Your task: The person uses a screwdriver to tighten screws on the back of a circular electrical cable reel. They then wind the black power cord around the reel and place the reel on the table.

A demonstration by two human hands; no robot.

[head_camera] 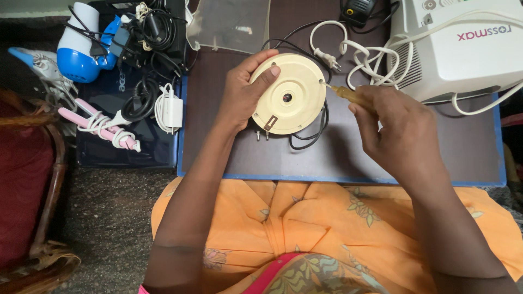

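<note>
The left hand (242, 90) was curled around the left edge of a round cream disc (291, 95), thumb on its flat face and fingers wrapped behind the rim, holding it tipped up on a dark board (354, 158) with a blue edge. The disc stood near the middle of the board, toward its far side, with two metal plug pins showing just under its lower edge and a black cord (308, 139) looping out beneath it.

The right hand (395, 128) was closed in a fist around the amber handle of a screwdriver (343, 93), whose metal tip touched a small hole at the right rim of the disc.

Beyond the right hand sat a white machine (463, 49) with vent slots, and a white cord (359, 54) with a plug lay coiled between it and the disc. A sheet of clear plastic (229, 24) lay at the far edge of the board. To the left, on a dark blue case (122, 147), were a blue and white hair dryer (81, 43), a pink hair iron (101, 125) wrapped in its cord, a white charger (170, 109) and tangled black cables (158, 30). An orange flowered cloth (305, 218) covered the person's lap
</note>
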